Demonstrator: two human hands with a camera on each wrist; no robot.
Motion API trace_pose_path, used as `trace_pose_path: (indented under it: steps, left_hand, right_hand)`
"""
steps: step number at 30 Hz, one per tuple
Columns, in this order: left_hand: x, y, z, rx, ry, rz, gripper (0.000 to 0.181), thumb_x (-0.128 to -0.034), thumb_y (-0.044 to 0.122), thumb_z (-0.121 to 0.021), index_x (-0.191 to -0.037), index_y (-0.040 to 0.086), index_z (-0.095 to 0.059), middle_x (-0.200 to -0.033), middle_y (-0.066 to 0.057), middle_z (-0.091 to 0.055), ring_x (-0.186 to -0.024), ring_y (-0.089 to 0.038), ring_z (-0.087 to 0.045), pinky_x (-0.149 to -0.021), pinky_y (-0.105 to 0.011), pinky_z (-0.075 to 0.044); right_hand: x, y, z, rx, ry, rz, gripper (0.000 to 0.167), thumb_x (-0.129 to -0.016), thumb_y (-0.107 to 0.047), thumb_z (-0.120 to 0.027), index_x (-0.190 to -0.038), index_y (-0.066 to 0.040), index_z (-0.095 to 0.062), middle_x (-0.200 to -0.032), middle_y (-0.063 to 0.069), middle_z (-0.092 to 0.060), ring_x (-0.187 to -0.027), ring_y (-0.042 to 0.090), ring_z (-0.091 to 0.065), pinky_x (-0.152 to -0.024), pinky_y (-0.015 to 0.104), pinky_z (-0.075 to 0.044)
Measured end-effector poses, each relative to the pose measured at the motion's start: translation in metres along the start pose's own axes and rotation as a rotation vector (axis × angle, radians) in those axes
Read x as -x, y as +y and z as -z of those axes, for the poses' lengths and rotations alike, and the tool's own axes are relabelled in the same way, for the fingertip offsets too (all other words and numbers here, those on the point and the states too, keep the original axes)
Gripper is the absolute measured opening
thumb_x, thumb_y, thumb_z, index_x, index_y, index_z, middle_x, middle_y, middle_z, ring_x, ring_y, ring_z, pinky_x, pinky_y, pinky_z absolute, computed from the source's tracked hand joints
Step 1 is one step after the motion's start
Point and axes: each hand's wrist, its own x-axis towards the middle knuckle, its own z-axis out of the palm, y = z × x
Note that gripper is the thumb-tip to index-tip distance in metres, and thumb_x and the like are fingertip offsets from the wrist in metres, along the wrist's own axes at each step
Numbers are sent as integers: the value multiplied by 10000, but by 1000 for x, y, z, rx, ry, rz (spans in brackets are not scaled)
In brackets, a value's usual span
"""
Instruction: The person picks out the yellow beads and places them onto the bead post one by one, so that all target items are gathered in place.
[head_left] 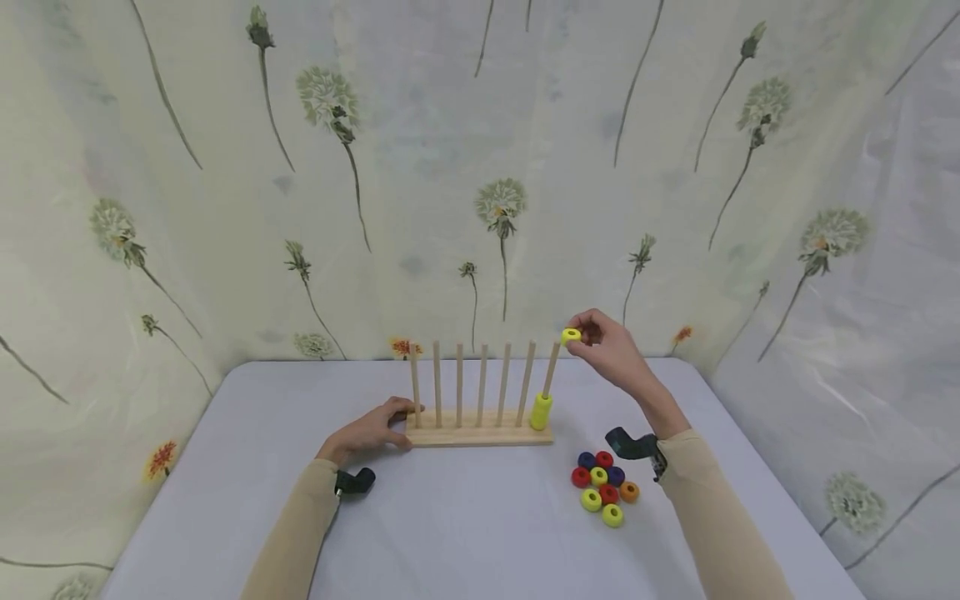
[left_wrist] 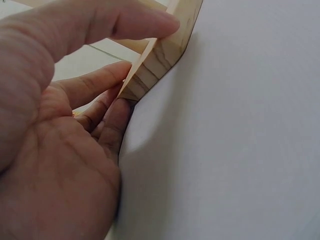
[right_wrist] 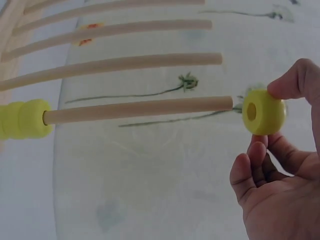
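Note:
My right hand [head_left: 609,348] pinches a yellow bead [right_wrist: 265,112] between thumb and fingers. In the right wrist view the bead's hole faces the tip of the rightmost peg [right_wrist: 145,108], a small gap apart. Lower on that peg sits a stack of yellow beads [head_left: 541,412]. The peg belongs to a wooden rack [head_left: 480,437] with a row of several upright pegs; the others carry no beads. My left hand [head_left: 375,428] grips the rack's left end, thumb on the front side and fingers behind, as the left wrist view shows on the wooden base [left_wrist: 157,60].
Loose beads lie in a cluster on the table right of the rack: red [head_left: 581,477], blue [head_left: 587,460], yellow [head_left: 612,515] and orange [head_left: 629,492]. A white cloth [head_left: 450,533] covers the table. Behind it hangs a flower-printed curtain [head_left: 420,167].

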Motion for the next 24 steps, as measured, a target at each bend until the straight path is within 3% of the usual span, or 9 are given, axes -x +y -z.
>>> trace_pose_path:
  steps: [9, 24]
  left_hand:
    - [-2, -3, 0, -1, -12, -2, 716, -749, 156, -807, -1388, 119, -486, -1445, -94, -374, -1386, -323, -353, -1136, -491, -285]
    - [-2, -5, 1, -24, -15, -23, 693, -754, 164, -806, -1371, 122, -493, -1439, -92, -373, -1376, -303, -370, -1113, -462, -310]
  right_hand:
    - [-13, 1, -8, -3, -15, 5, 255, -880, -149, -651, -1101, -55, -564, -935, 73, -535, -833, 207, -490, -648, 199, -428]
    - [-16, 6, -14, -37, -68, 13, 261, -893, -152, -660, -1100, -35, -552, -914, 78, -515, -810, 205, -472, -625, 210, -418]
